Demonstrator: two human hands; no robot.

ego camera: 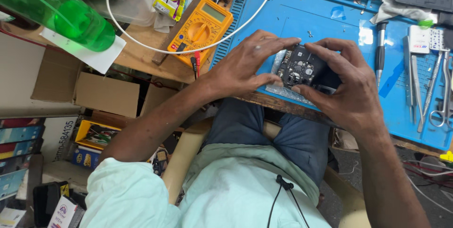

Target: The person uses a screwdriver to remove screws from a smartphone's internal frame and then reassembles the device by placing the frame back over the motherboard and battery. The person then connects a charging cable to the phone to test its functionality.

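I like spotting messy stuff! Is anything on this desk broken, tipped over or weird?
Yes. The phone in both hands has its back off, so its dark insides show. Tiny loose screws lie scattered on the blue mat. A green bottle lies on its side at the desk corner.

The mat [325,15] was bright blue. The multimeter [202,26] was orange-yellow with a grey screen. The bottle [56,8] was translucent green. The cable [141,41] was white. The phone [302,70] showed black insides with silver parts. The shirt [226,195] was pale mint, the trousers [264,129] slate blue.
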